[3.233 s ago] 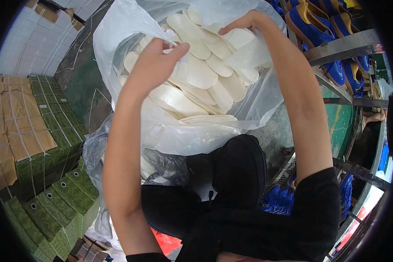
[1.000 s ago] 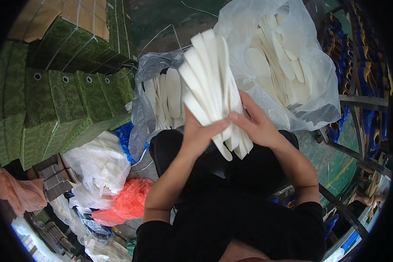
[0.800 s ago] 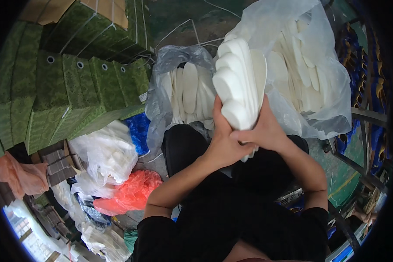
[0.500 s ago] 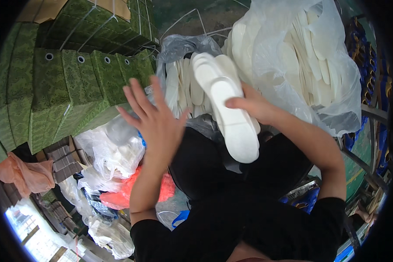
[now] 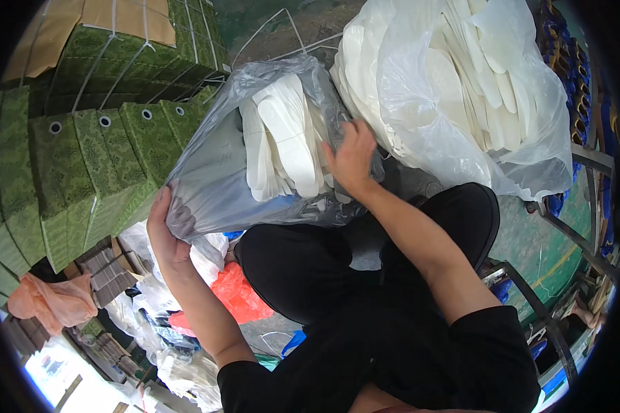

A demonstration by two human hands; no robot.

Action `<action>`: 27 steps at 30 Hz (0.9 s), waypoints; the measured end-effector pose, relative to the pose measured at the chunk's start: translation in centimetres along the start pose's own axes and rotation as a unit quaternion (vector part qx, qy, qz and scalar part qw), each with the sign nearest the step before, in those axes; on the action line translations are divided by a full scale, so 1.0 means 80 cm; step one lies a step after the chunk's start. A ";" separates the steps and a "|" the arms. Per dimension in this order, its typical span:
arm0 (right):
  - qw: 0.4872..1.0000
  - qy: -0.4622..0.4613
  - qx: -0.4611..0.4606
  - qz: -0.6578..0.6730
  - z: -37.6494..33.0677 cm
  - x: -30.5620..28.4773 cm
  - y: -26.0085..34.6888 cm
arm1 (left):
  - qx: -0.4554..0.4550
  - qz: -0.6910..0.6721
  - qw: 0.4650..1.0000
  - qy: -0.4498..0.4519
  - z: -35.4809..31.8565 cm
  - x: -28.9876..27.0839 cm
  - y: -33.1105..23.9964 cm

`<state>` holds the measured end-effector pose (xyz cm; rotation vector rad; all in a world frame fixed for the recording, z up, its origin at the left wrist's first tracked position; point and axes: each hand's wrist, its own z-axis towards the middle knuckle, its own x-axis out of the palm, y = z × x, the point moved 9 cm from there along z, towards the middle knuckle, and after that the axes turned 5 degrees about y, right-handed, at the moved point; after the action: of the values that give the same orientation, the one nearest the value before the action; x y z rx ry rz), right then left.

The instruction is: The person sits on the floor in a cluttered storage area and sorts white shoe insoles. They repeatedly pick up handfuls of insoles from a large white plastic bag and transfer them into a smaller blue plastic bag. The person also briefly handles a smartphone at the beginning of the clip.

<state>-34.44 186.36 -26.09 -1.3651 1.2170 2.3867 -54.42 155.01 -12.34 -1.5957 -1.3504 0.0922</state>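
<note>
A grey translucent plastic bag (image 5: 217,182) lies spread open in front of my knees, its left side pulled out by my left hand (image 5: 167,230), whose fingers are closed on the film. Inside it are stacks of white insoles (image 5: 289,138), seemingly bound in bundles; the nearest stack leans over the others. My right hand (image 5: 353,158) hovers at the bag's right edge, beside the insoles. Its thumb and fingers are apart, and I see nothing held between them. Whether its fingertips touch the film is hard to make out.
To the right bulges a large clear bag (image 5: 455,96) full of loose white insoles. Green patterned boxes (image 5: 76,172) stand stacked on the left. Red plastic (image 5: 240,296) and white bags lie by my left knee. A metal rack (image 5: 589,160) with blue items borders the right.
The white insoles have left my right hand, and a stack now rests in the grey bag. My left hand, spread before, has moved left and grips the bag, opening it wider.
</note>
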 end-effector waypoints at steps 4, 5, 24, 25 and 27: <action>0.956 0.226 0.181 0.046 -0.055 0.064 -0.080 | 0.024 -0.027 0.995 -0.098 0.022 0.010 -0.001; 0.945 0.256 0.192 0.068 -0.050 0.073 -0.086 | 0.038 0.005 0.979 -0.202 0.015 0.011 -0.006; 0.883 0.234 0.263 0.311 0.176 -0.461 0.246 | 0.102 0.426 0.794 -0.422 -0.360 0.131 -0.141; 0.883 0.299 0.213 0.293 0.175 -0.476 0.275 | 0.114 0.489 0.782 -0.370 -0.365 0.202 -0.154; 0.871 0.398 0.077 0.278 0.145 -0.503 0.353 | 0.025 0.557 0.797 -0.234 -0.348 0.333 -0.182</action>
<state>-32.11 186.09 24.36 -2.3010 2.2002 1.9331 -37.69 156.58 25.25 -2.2041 -0.5243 1.2920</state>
